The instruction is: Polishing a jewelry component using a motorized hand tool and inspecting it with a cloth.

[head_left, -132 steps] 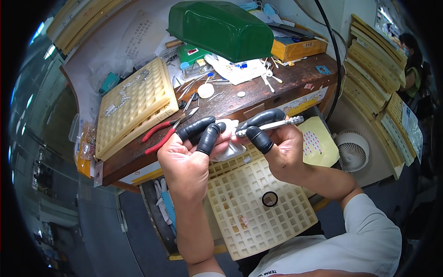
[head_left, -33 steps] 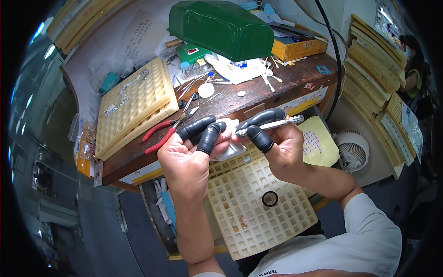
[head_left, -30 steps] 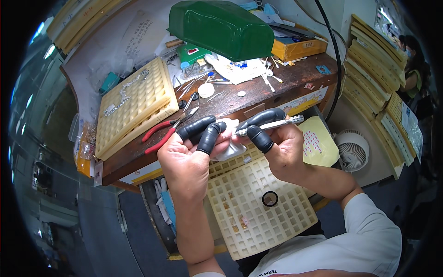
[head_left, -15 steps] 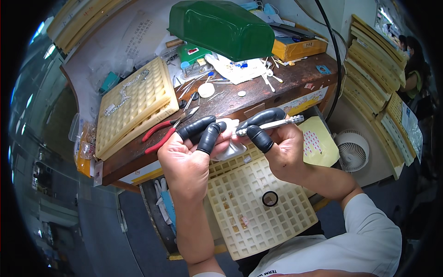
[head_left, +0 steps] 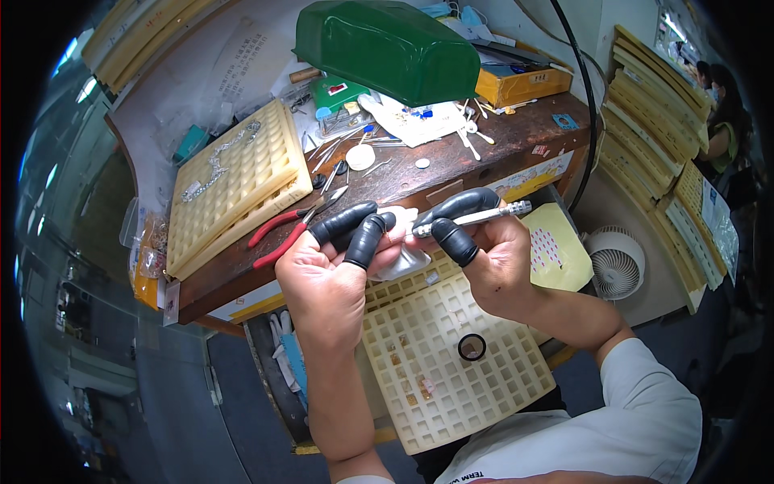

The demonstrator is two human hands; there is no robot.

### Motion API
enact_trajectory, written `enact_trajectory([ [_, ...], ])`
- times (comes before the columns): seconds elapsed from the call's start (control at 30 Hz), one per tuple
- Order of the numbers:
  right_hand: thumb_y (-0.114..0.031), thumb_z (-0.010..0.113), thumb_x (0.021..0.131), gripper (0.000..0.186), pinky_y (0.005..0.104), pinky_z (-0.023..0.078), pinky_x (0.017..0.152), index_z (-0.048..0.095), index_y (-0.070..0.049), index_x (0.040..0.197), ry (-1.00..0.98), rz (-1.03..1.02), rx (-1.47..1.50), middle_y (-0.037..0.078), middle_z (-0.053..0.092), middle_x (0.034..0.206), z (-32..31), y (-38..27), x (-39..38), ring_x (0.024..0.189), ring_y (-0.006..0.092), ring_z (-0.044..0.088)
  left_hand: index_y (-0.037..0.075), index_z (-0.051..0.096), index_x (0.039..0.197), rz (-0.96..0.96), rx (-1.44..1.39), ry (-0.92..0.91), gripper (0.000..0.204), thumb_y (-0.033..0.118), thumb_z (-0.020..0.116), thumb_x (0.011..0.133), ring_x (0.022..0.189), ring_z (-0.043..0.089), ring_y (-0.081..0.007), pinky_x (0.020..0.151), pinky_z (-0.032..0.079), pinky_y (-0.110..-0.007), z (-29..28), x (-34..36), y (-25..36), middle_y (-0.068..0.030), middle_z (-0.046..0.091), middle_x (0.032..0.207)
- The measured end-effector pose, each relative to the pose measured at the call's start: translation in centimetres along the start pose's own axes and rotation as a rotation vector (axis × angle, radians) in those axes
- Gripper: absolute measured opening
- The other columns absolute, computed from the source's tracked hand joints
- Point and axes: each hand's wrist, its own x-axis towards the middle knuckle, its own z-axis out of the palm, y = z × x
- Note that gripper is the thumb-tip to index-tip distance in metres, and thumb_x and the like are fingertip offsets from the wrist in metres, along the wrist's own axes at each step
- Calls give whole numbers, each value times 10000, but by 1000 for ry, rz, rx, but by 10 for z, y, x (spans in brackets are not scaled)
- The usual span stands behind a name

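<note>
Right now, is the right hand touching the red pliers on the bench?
Apart. The head view shows the right hand gripping a metal tool, while the red pliers lie beyond the left hand.

Packages and labels across a wooden bench.
Flat green carton with red-and-white label (head_left: pixel 339 90) beside orange rectangular box (head_left: pixel 522 83) at bench rear; white-and-yellow printed strip label (head_left: pixel 532 177) along front edge; yellow sheet with pink marks (head_left: pixel 556 254) below.

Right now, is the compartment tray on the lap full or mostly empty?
Mostly empty: the cream compartment tray shows only a black ring and a few small pieces; most cells look bare.
</note>
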Motion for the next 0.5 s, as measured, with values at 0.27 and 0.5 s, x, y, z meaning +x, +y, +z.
enact_trajectory([
  [0.27,-13,552,957,201,315,540,914,541,68,1141,3,-9,9,141,668,1063,1,0,0,1022,177,667,-151,597,1097,9,9,-8,234,-141,628,865,853,719,-236,751,637,-275,-1,1,0,-215,687,974],
  [0.5,-18,552,959,199,323,543,910,544,82,1131,16,-47,46,144,651,1070,1,3,-1,1022,190,667,-150,597,1095,1,-4,-4,229,-142,625,868,853,719,-235,751,636,-273,0,1,-1,-215,687,975],
])
